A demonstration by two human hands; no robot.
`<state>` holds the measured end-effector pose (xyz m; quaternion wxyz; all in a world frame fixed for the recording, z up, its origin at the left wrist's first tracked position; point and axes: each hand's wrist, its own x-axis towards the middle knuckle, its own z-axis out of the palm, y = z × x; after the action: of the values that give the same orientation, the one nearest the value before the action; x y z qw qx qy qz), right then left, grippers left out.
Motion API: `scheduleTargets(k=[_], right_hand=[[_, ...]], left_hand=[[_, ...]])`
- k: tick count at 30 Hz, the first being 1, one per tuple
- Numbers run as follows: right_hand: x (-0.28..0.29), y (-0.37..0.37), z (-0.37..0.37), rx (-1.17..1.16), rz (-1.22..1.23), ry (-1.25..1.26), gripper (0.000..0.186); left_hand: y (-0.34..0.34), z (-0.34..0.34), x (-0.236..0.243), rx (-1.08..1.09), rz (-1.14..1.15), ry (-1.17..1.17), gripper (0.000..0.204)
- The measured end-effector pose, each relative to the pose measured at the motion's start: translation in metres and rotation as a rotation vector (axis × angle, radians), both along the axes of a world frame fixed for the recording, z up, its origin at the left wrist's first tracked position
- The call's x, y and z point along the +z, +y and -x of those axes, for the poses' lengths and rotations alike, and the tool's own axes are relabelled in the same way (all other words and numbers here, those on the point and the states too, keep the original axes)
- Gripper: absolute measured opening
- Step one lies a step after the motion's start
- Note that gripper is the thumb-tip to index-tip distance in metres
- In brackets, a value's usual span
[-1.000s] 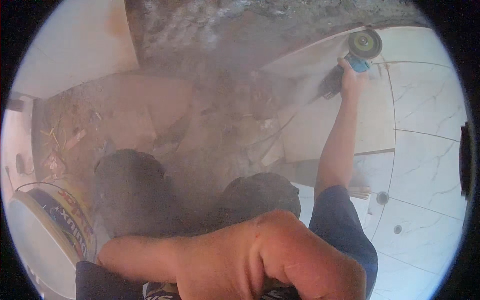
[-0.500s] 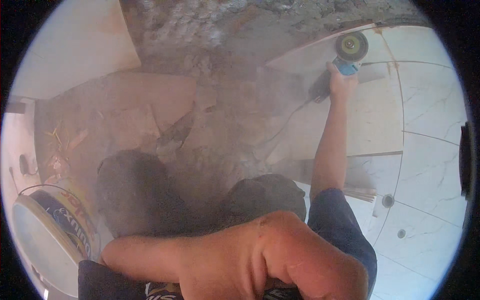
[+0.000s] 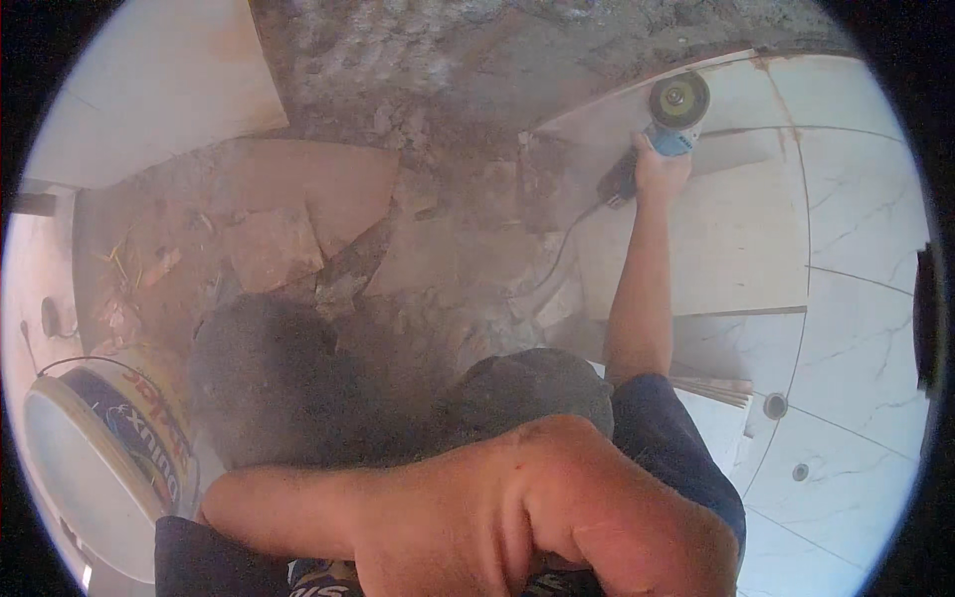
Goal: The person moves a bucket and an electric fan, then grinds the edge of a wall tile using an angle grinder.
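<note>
At the upper right, my right hand is closed round a blue-bodied angle grinder. The grinder's yellowish disc faces up toward me, over pale tile pieces; whether it touches them I cannot tell. A dark cable trails from its rear toward the rubble. My left arm is bent across the lower part of the view. Very large and close, my left hand shows its wrist creases, while its fingers are hidden.
Dust hangs over broken slabs and rubble ahead of my knees. A white bucket with a dark and yellow label leans at the left. White veined tiles cover the right side, with two round holes near the lower right. A pale panel stands upper left.
My right hand and the grinder have moved a little left and slightly down. The dust has thinned, so the slabs and cable show more plainly. My left arm stays bent across.
</note>
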<state>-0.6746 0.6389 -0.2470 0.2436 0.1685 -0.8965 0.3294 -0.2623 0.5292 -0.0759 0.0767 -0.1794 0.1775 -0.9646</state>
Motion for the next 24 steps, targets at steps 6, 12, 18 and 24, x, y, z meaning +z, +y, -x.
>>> scheduleTargets(k=[6,12,18,24], right_hand=[[-0.024,0.004,0.002,0.005,0.015,-0.069,0.059],[-0.054,0.010,0.009,0.039,0.007,-0.083,0.064],[-0.070,0.008,0.011,0.013,-0.006,-0.060,0.073],[-0.080,0.004,0.003,0.031,0.029,-0.020,0.071]], left_hand=[[-0.001,0.000,-0.006,0.012,0.097,0.003,0.027],[0.000,0.000,-0.009,0.024,0.154,-0.007,0.026],[-0.001,0.001,-0.011,0.032,0.194,-0.017,0.026],[-0.003,0.000,-0.011,0.033,0.233,-0.018,0.026]])
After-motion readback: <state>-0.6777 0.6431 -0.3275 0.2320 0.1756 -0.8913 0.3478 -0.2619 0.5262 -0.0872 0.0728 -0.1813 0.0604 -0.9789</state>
